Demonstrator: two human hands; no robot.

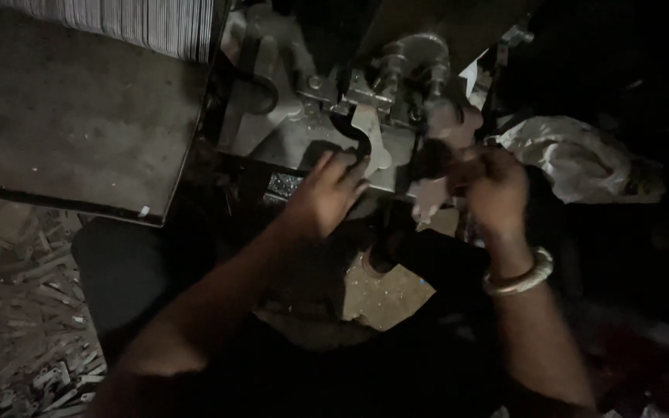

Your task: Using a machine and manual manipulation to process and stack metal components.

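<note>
Bare forearms, metal bangle (518, 272) on right wrist

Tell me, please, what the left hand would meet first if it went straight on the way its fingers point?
Probably the curved metal plate on the machine: the left hand points up and right at it, fingertips nearly there. Depth is unclear in this dim view.

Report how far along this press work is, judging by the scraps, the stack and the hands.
Done: metal offcuts litter the floor at left. In hand: the left hand rests at the press bed beside a flat metal blank, while the right hand, blurred, works close to the machine's right side. Left: a stack of thin strips waits at top left.
</note>
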